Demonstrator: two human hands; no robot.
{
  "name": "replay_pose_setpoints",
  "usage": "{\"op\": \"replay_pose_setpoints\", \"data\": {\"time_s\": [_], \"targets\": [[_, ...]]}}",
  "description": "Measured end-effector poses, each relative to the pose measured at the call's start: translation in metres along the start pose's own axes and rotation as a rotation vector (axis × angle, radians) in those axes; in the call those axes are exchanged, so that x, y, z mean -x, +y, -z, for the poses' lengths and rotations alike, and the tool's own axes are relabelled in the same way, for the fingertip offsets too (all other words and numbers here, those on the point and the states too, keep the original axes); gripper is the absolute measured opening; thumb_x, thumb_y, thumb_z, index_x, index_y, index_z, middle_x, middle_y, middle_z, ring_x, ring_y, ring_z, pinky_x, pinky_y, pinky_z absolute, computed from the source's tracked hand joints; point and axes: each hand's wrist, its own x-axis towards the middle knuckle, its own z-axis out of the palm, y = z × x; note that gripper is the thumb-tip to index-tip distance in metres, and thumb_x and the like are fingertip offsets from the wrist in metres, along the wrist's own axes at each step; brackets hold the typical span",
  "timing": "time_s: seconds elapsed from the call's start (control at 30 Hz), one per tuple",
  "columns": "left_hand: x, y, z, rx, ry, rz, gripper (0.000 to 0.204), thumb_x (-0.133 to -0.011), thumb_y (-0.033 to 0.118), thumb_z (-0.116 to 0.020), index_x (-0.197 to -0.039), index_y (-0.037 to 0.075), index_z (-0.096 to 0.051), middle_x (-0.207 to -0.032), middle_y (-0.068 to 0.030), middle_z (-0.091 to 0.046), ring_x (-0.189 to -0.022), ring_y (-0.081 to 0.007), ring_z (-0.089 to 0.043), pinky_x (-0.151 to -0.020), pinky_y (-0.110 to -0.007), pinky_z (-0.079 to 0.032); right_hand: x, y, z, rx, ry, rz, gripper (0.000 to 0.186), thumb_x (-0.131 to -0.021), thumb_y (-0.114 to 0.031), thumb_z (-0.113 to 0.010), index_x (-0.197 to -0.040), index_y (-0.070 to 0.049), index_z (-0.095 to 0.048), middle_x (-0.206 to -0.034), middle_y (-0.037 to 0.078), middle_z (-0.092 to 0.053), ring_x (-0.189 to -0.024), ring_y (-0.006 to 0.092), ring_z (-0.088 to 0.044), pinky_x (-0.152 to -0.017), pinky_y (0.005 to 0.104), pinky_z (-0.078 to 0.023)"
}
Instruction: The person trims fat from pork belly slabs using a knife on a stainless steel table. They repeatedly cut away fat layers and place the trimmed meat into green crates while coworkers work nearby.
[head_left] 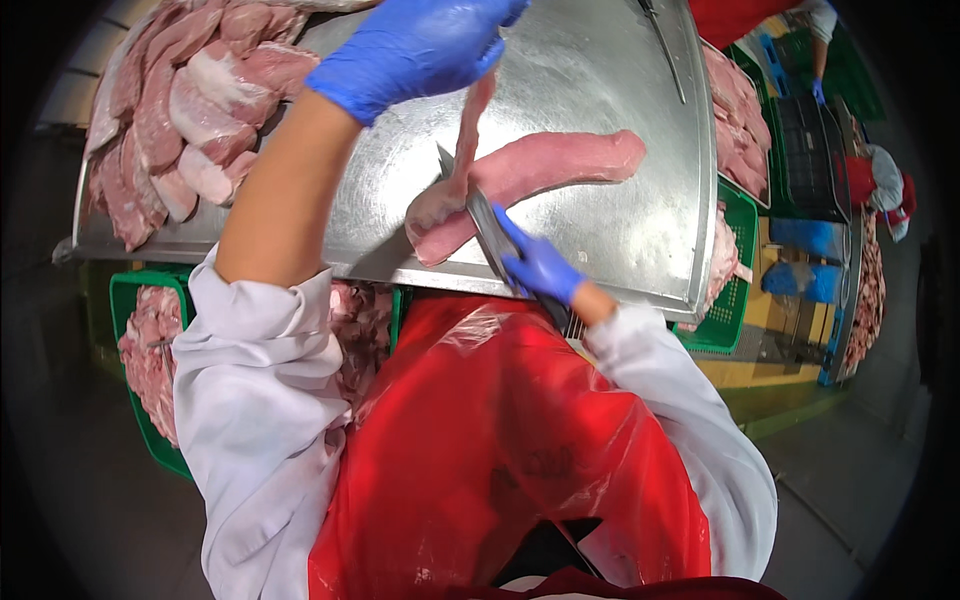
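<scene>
My left hand (pixel 430 50) in a blue glove is raised at the top, gripping a thin strip of trimming (pixel 471 120) that stretches up from a long pink piece of meat (pixel 555 153). That piece lies on the steel tray (pixel 350 160), its left end paler. My right hand (pixel 540 262), also blue-gloved, grips a knife (pixel 480 225) by the tray's front edge, with the blade against the meat where the strip joins it.
Meat slices (pixel 200 110) are piled at left. A steel rod (pixel 665 50) lies at top right. Green crates of meat (pixel 150 370) (pixel 740 270) sit below and right. Co-workers (pixel 880 185) (pixel 820 50) stand at right, near dark crates and blue bags (pixel 805 280).
</scene>
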Motion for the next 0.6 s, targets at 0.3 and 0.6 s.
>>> {"op": "replay_pose_setpoints", "data": {"time_s": [0.3, 0.6], "targets": [[0.013, 0.057, 0.047, -0.216, -0.037, 0.17, 0.018, -0.082, 0.005, -0.058, -0.099, 0.006, -0.052, -0.074, -0.0178, -0.059, -0.071, -0.0401, -0.062, -0.065, -0.05, -0.049, -0.052, 0.0, -0.014, 0.114, 0.027, 0.199, 0.076, -0.097, -0.015, -0.046, -0.163, -0.027, -0.01, -0.072, 0.017, -0.067, -0.057, 0.0286, -0.066, -0.064, 0.0394, -0.058], [0.024, 0.101, 0.11, -0.405, 0.057, 0.165, 0.017, -0.08, 0.003, -0.058, -0.095, 0.004, -0.05, -0.078, -0.0152, -0.055, -0.071, -0.0346, -0.057, -0.067, -0.044, -0.048, -0.07, -0.035, -0.028, 0.131, 0.024, 0.239, 0.077, -0.098, -0.026, -0.051, -0.162, -0.023, -0.008, -0.098, 0.031, -0.069, -0.087, 0.0443, -0.07, -0.083, 0.0472, -0.055]]}}
